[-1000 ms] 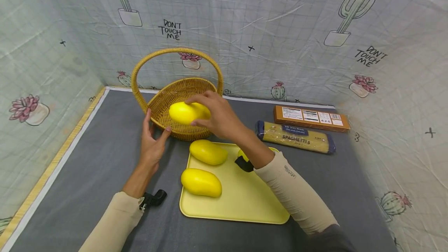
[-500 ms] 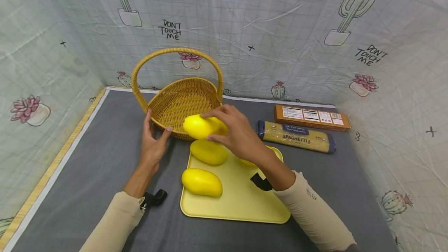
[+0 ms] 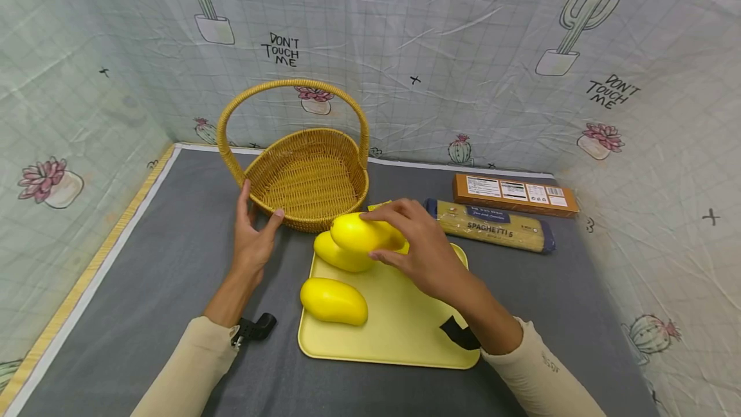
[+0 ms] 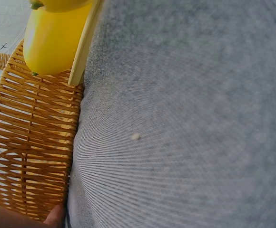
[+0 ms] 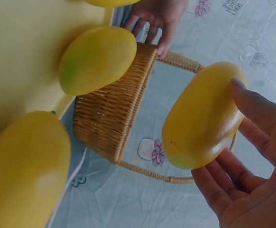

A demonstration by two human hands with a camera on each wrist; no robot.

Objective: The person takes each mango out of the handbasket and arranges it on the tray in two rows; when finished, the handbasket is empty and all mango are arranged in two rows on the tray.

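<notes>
My right hand point(image 3: 425, 253) holds a yellow mango point(image 3: 359, 232) between thumb and fingers, over the far part of a pale yellow tray point(image 3: 399, 340). In the right wrist view the held mango point(image 5: 204, 116) rests against the fingers, thumb on top. Two mangoes lie at the tray's left, the nearer mango point(image 3: 334, 302) in full view and the farther mango point(image 3: 336, 253) partly covered. Another mango point(image 5: 28, 166) shows in the right wrist view. My left hand point(image 3: 251, 243) touches the left front of a wicker basket point(image 3: 315, 185), its fingers mostly straight. No mango shows inside the basket.
A spaghetti packet point(image 3: 489, 226) and a brown box point(image 3: 515, 195) lie at the right rear. The basket's tall handle point(image 3: 292, 83) arches upward. Behind the grey table point(image 3: 145, 275) hangs a printed cloth point(image 3: 417, 37). A small yellow patch behind my right hand is unclear.
My right hand has carried the mango from over the basket toward the right and nearer, to over the tray. My left hand and the basket have stayed put.
</notes>
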